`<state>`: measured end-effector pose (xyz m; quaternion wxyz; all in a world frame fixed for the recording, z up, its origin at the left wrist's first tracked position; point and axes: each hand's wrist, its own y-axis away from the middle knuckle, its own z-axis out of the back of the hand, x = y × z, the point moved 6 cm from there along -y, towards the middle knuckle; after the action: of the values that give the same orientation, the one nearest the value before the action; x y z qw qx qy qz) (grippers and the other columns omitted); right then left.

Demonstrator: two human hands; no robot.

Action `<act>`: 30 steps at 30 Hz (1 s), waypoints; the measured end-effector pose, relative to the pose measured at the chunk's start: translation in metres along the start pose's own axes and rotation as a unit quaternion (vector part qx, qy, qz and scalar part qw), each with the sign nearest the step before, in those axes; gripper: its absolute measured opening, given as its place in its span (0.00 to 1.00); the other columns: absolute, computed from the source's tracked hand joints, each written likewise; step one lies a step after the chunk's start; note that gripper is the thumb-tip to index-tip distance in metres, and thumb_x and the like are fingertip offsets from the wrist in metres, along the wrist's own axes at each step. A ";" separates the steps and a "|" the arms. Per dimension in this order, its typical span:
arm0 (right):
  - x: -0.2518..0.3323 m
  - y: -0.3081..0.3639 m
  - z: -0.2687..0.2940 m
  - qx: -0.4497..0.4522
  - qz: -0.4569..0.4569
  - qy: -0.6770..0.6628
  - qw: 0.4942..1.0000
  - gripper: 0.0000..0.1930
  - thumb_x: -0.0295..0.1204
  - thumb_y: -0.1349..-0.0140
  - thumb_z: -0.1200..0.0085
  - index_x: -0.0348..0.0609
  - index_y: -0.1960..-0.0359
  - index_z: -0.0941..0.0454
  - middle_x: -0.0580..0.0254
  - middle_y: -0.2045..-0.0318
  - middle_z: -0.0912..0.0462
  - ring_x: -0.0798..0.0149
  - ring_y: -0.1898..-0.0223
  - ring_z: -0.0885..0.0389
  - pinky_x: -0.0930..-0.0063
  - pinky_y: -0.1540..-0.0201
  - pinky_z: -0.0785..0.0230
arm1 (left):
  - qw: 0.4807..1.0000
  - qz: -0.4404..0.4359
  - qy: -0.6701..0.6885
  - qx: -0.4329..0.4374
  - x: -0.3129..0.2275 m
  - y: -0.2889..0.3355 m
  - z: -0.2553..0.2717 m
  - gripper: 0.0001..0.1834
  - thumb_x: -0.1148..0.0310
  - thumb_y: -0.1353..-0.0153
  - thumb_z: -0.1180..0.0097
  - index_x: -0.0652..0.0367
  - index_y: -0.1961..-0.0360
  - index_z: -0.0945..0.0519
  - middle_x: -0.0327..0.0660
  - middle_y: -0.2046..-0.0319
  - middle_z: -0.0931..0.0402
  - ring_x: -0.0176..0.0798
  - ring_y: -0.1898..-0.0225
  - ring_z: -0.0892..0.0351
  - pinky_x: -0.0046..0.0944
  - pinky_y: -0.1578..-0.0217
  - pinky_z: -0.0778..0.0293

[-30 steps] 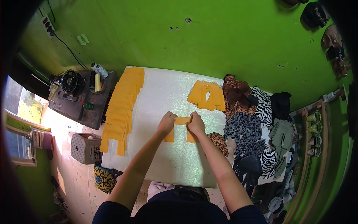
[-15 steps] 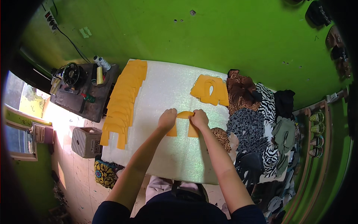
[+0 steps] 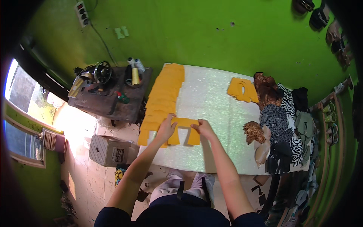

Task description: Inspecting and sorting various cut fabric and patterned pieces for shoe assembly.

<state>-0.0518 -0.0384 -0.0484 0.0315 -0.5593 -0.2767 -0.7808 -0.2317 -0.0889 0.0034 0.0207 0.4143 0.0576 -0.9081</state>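
Between my hands is a yellow-orange U-shaped cut piece point(image 3: 185, 122), its two legs hanging toward me. My left hand point(image 3: 165, 130) grips its left corner, close beside the front of a long overlapping row of similar yellow pieces point(image 3: 164, 90). My right hand point(image 3: 205, 129) pinches the right corner between thumb and fingers. Under them lies a white, shiny-topped table point(image 3: 211, 109). A small pile of yellow pieces point(image 3: 235, 90) rests at the table's far right.
Leopard, zebra and grey patterned material point(image 3: 275, 121) is heaped along the right edge. To the left, a sewing machine point(image 3: 102, 72) and thread cones point(image 3: 135, 76) stand on a dark table point(image 3: 126, 108). Below it is a grey box point(image 3: 107, 150). A shoe rack point(image 3: 328, 128) lines the right wall.
My hands have carried the U-shaped piece left, up to the front end of the yellow row. The view has swung left, so the scene sits further right.
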 end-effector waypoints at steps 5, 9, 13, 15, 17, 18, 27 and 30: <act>0.009 0.005 -0.108 -0.037 0.055 0.029 0.997 0.11 0.30 0.49 0.43 0.35 0.68 0.25 0.60 0.76 0.22 0.68 0.76 0.26 0.75 0.71 0.35 | 0.999 0.010 -0.017 -0.026 0.075 0.039 0.064 0.21 0.77 0.48 0.48 0.58 0.54 0.39 0.57 0.61 0.29 0.60 0.56 0.31 0.47 0.59 0.32; 0.022 0.012 -0.144 -0.097 0.061 0.083 0.990 0.16 0.32 0.51 0.42 0.36 0.63 0.27 0.53 0.69 0.21 0.57 0.68 0.22 0.70 0.64 0.33 | 0.996 0.092 -0.009 -0.004 0.099 0.055 0.088 0.22 0.77 0.49 0.47 0.59 0.53 0.40 0.59 0.58 0.31 0.59 0.55 0.31 0.47 0.58 0.32; 0.025 0.014 -0.151 -0.153 0.055 0.148 0.975 0.18 0.31 0.52 0.42 0.37 0.60 0.28 0.52 0.69 0.21 0.55 0.66 0.22 0.68 0.63 0.32 | 0.997 0.052 -0.049 -0.009 0.101 0.057 0.093 0.21 0.75 0.48 0.48 0.59 0.53 0.39 0.57 0.56 0.32 0.60 0.56 0.31 0.47 0.60 0.32; 0.030 0.017 -0.155 -0.158 0.054 0.160 0.973 0.18 0.31 0.51 0.42 0.37 0.59 0.29 0.52 0.70 0.21 0.54 0.67 0.23 0.67 0.62 0.32 | 0.996 0.072 -0.048 -0.007 0.106 0.058 0.091 0.20 0.74 0.49 0.48 0.60 0.54 0.38 0.55 0.55 0.32 0.57 0.54 0.32 0.46 0.58 0.33; 0.034 0.020 -0.155 -0.137 0.022 0.189 0.972 0.20 0.31 0.52 0.42 0.39 0.57 0.31 0.51 0.62 0.24 0.54 0.60 0.25 0.67 0.60 0.33 | 0.995 0.090 -0.046 0.002 0.101 0.059 0.090 0.19 0.74 0.49 0.48 0.60 0.55 0.37 0.53 0.54 0.33 0.54 0.52 0.33 0.46 0.57 0.34; 0.035 0.024 -0.156 -0.138 0.017 0.190 0.972 0.20 0.31 0.52 0.42 0.39 0.57 0.31 0.51 0.62 0.24 0.54 0.60 0.25 0.67 0.60 0.33 | 0.988 0.054 -0.142 -0.004 0.093 0.061 0.092 0.19 0.72 0.49 0.48 0.60 0.55 0.36 0.51 0.52 0.34 0.51 0.49 0.35 0.46 0.53 0.36; 0.037 0.047 -0.201 -0.144 0.276 0.487 0.816 0.29 0.39 0.44 0.58 0.41 0.42 0.43 0.57 0.39 0.46 0.59 0.37 0.50 0.55 0.37 0.61 | 0.925 -0.140 -0.354 0.011 0.081 0.090 0.050 0.30 0.59 0.43 0.57 0.59 0.41 0.42 0.44 0.38 0.51 0.42 0.36 0.54 0.47 0.39 0.58; 0.032 0.046 -0.202 -0.120 0.242 0.461 0.845 0.28 0.40 0.43 0.60 0.42 0.41 0.44 0.61 0.38 0.47 0.61 0.36 0.52 0.53 0.36 0.65 | 0.933 -0.079 -0.347 0.049 0.100 0.094 0.043 0.31 0.55 0.42 0.63 0.62 0.40 0.45 0.44 0.37 0.54 0.41 0.35 0.58 0.49 0.38 0.65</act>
<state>-0.2201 -0.1637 -0.0459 0.2761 -0.1835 0.0092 -0.9434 -0.3219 -0.1860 -0.0523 -0.0529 0.0679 0.0346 -0.9957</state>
